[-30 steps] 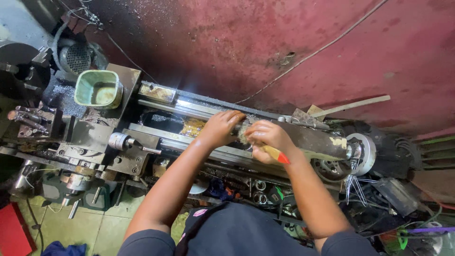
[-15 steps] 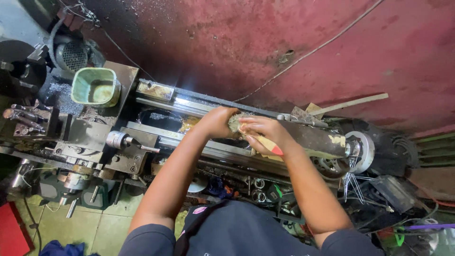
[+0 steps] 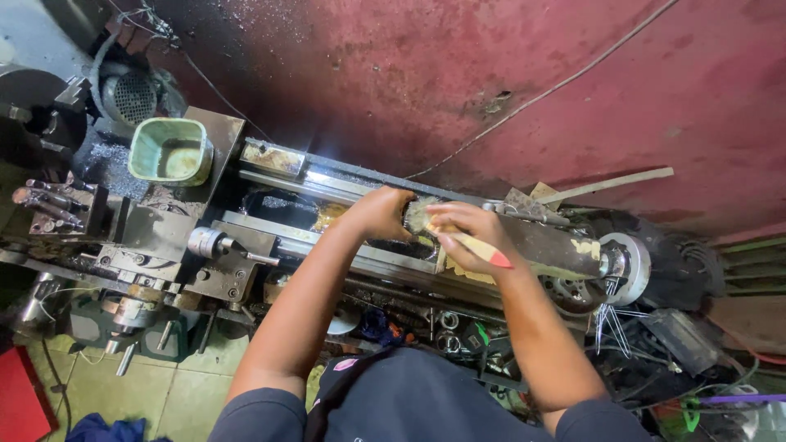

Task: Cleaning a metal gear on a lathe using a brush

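Both hands meet at the middle of the lathe bed [image 3: 327, 245]: the left hand [image 3: 378, 214] cups a round toothed part [image 3: 417, 214], while the right hand [image 3: 463, 237], just beside it, is closed on a brush [image 3: 475, 245] whose handle points toward the tailstock end [image 3: 565, 245]
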